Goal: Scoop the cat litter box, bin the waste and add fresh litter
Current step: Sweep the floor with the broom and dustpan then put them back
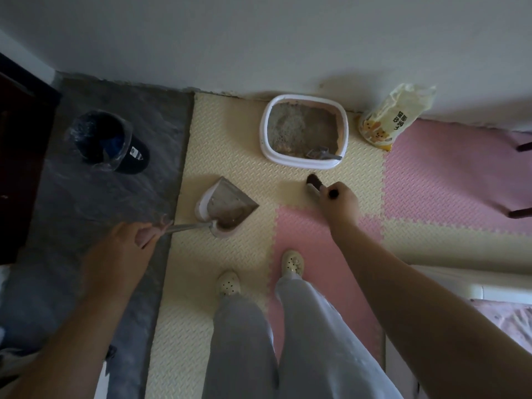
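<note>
A white litter box (342, 122) sits by the wall, filled with grey-brown litter, and a grey scoop (322, 154) rests in its near corner. My left hand (129, 240) grips the long handle of a pink dustpan (227, 207), which stands on the cream mat and holds some litter. My right hand (339, 200) grips the top of a broom handle; the dark brush head (314, 182) touches the mat just in front of the box. A yellow litter bag (385, 122) leans against the wall to the right of the box.
A black bin (108, 141) with a clear liner stands on the grey floor at the left. Cream and pink foam mats (431, 174) cover the floor. My feet (259, 275) stand below the dustpan. Dark furniture legs (521, 180) are at the right edge.
</note>
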